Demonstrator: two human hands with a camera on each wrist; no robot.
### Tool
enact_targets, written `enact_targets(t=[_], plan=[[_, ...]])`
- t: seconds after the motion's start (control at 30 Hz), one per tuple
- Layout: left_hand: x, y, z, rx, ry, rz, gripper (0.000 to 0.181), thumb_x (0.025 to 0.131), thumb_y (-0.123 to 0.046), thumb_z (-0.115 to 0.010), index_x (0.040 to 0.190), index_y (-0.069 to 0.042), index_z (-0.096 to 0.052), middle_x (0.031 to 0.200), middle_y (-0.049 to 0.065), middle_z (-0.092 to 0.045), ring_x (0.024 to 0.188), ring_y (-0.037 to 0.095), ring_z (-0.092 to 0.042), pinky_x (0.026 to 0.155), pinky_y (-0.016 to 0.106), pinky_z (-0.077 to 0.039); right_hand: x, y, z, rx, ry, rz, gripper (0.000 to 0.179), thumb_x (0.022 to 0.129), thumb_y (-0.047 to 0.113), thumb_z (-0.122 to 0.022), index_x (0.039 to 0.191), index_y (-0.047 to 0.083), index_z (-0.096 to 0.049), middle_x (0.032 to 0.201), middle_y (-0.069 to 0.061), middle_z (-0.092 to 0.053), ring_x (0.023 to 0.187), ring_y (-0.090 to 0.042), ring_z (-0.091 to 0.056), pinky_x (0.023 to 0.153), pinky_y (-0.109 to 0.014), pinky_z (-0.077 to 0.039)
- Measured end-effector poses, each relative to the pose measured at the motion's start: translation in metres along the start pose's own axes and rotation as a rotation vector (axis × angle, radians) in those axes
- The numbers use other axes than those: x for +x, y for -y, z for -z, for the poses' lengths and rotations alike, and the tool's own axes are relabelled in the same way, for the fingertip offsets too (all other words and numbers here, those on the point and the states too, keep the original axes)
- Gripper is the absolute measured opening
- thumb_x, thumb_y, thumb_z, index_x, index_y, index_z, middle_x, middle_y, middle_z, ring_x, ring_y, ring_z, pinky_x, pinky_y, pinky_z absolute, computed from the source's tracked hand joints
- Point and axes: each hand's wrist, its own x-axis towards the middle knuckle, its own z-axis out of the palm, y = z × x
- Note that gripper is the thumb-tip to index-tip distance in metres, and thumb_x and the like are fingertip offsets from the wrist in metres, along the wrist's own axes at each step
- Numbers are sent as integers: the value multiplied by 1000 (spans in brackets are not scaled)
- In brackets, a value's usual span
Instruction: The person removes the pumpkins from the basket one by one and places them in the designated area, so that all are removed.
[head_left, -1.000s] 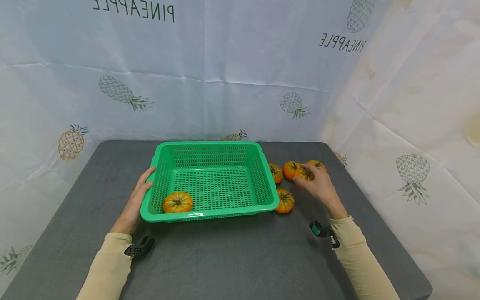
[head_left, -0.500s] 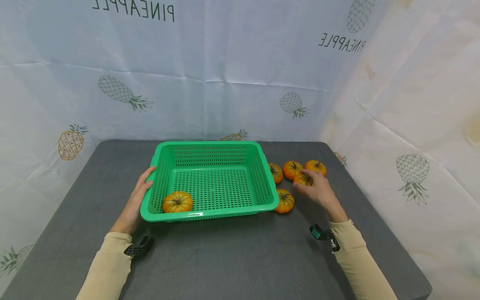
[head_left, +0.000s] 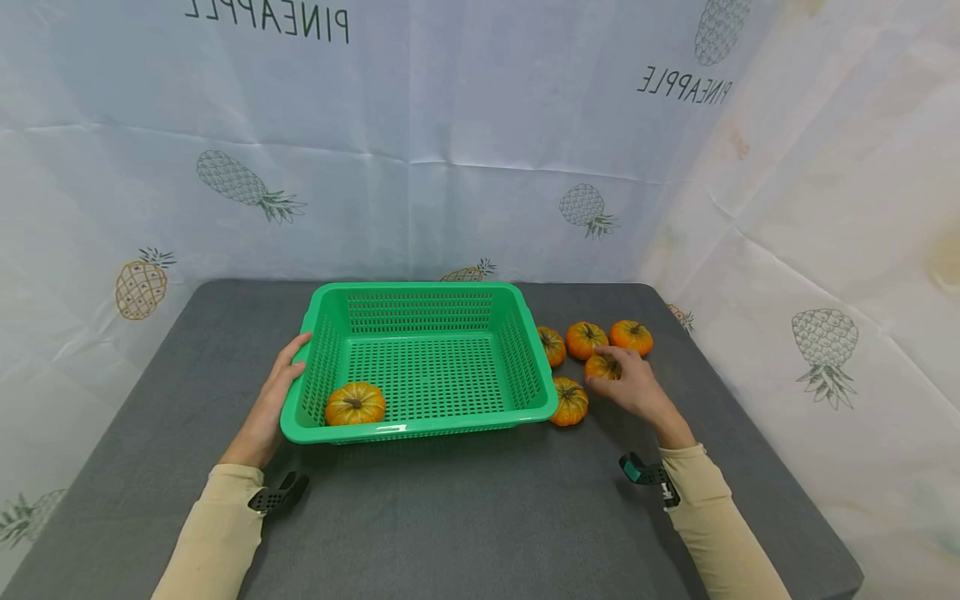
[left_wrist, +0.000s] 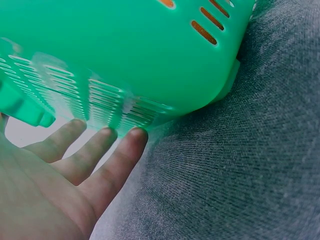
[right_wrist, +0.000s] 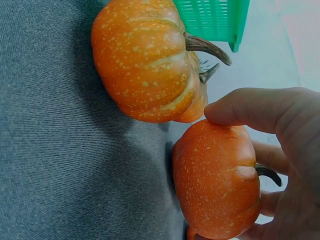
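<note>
In the head view, my left hand (head_left: 266,408) is at the left side of a green plastic basket (head_left: 420,429), its fingertips on the rim. The left wrist view shows extended fingers (left_wrist: 112,172) touching the basket's slotted outer wall. A small orange pumpkin (head_left: 356,404) sits in the basket's near left corner. Right of the basket, my right hand (head_left: 637,387) holds another pumpkin (right_wrist: 217,177) by its sides. The thumb (right_wrist: 250,107) lies against one side and the other fingers are partly hidden behind it. This pumpkin appears to rest on the grey cloth.
More pumpkins surround the right hand: one nearer me (head_left: 570,402), one by the basket wall (head_left: 552,346), one behind (head_left: 585,340) and one at the far right (head_left: 632,336). A grey-covered table (head_left: 465,517) lies below, with a pineapple-print curtain (head_left: 450,125) behind.
The right hand and its pumpkin have shifted slightly toward me, away from the pumpkins behind. The far right pumpkin shows more fully. The left hand and basket stay put.
</note>
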Motion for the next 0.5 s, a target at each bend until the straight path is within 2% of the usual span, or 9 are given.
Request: enact_targets(t=[0.1, 0.33, 0.5], plan=[[0, 0, 0, -2, 4, -2, 56, 110, -52, -25, 162, -43, -6, 171, 2, 5, 149, 33, -15, 100, 30, -34, 0, -1, -1, 7, 10, 1, 61, 98, 27, -67, 149, 3, -45, 154, -36, -29, 141, -58, -25, 104, -70, -34], [0, -1, 0, -14, 8, -7, 56, 110, -51, -25, 162, -43, -6, 171, 4, 5, 147, 33, -17, 94, 19, -38, 0, -3, -4, 11, 15, 3, 59, 97, 24, -67, 148, 2, -46, 152, -34, -32, 139, -57, -26, 104, -69, -34], [0, -1, 0, 1, 0, 4, 56, 110, -52, -25, 162, -43, -6, 171, 4, 4, 147, 33, -17, 99, 28, -36, -1, -4, -6, 13, 18, -2, 58, 97, 23, -67, 148, 2, -47, 150, -34, -33, 140, -58, -25, 104, -69, -33]])
